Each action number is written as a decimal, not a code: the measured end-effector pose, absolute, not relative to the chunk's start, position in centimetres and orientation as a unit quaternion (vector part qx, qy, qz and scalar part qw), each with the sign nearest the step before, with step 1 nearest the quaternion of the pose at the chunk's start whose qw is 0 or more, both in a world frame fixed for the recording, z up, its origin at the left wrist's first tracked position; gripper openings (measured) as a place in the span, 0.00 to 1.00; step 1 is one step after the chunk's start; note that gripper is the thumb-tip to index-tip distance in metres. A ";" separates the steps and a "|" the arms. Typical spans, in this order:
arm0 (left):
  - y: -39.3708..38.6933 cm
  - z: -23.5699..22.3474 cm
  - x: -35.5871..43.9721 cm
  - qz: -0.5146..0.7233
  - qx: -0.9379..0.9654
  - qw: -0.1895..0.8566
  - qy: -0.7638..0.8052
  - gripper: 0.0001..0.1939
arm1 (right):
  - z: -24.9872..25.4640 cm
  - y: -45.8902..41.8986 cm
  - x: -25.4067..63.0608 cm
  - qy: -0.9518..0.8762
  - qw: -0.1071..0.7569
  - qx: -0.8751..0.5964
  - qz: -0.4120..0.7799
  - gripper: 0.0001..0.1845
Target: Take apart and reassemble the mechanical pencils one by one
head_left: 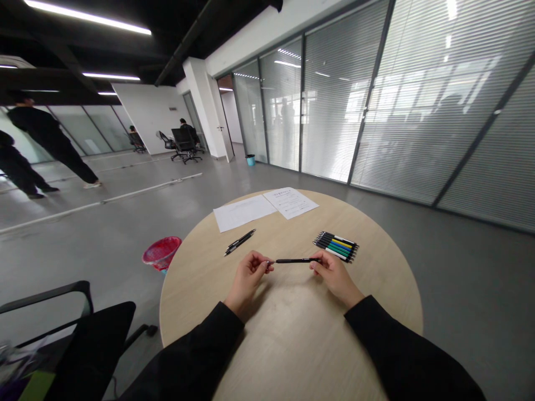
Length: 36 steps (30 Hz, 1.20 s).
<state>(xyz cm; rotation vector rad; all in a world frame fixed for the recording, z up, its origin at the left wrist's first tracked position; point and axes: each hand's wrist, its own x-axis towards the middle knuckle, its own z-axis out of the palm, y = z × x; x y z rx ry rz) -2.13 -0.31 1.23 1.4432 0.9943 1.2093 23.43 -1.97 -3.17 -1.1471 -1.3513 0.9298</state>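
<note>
Black and slender, the pen (293,260) spans your hands: left hand (249,274) pinching its silver end (271,263), right hand (334,276) gripping the other, likely to steady it.

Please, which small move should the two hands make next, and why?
Perhaps the left hand should gently guide its small silvery piece towards the black pen, held by the right hand: both seem lined up, though I cannot tell whether they already join.

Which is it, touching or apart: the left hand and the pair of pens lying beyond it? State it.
Apart. The head view shows bare tabletop between the left hand and the pair of pens.
</note>
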 end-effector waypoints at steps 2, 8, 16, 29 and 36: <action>-0.2 1.1 -2.2 0.494 0.597 0.485 0.406 0.14 | -3.1 -2.0 23.4 -0.569 0.538 -0.483 0.392 0.12; 0.4 0.2 -2.7 0.484 0.627 0.475 0.383 0.10 | -2.8 -2.2 23.4 -0.580 0.530 -0.485 0.383 0.08; 0.6 0.1 -2.9 0.430 0.675 0.434 0.414 0.07 | -2.7 -2.3 23.4 -0.589 0.530 -0.485 0.369 0.07; 0.1 0.9 -2.5 0.431 0.651 0.459 0.425 0.11 | -2.5 -2.4 23.4 -0.576 0.539 -0.484 0.380 0.08; 0.5 0.5 -2.4 0.460 0.630 0.465 0.419 0.15 | -2.6 -2.3 23.3 -0.565 0.547 -0.476 0.394 0.09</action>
